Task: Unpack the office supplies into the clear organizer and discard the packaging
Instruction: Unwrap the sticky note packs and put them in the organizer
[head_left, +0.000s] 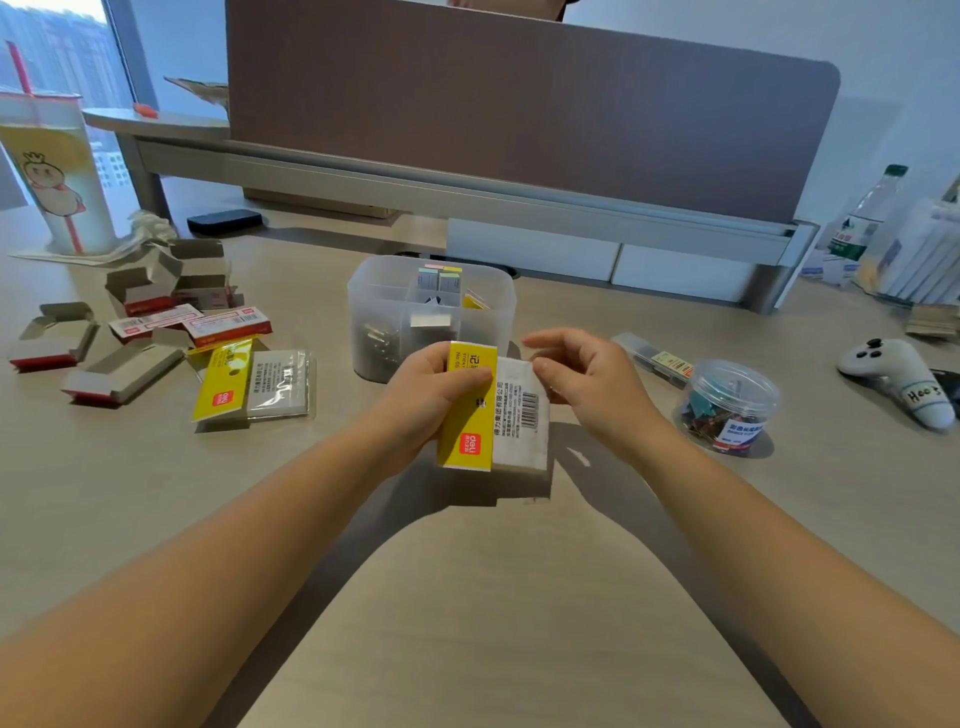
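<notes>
My left hand (431, 400): it is grasping the sticky note pack (493, 415), thumb on the yellow side, in the middle of the frame just above the desk (467, 597).
My right hand (587, 379): it is loose and holds nothing. The fingertips (540, 366) sit right at the top right edge of the pack, where the clear wrap is.
The pack: yellow card on the left half, white label with a bar code on the right half. It looks closed to me.
The step now: I think I am about to open the wrap.
How to do it well: hold the pack still with my left hand. Pinch a loose corner of the wrap with my right hand and pull slowly, so the notes do not fall out.
Where the notes go: the clear organizer (374, 312), just behind my hands. It already has some things inside. I should pick a part with room.
Where the wrap goes: with the empty boxes (124, 374) at the left of the frame, next to another yellow pack (254, 384).
Still to unpack: the jar of clips (727, 405) at the right.
Watch out: a hard tug could bend the notes.
</notes>
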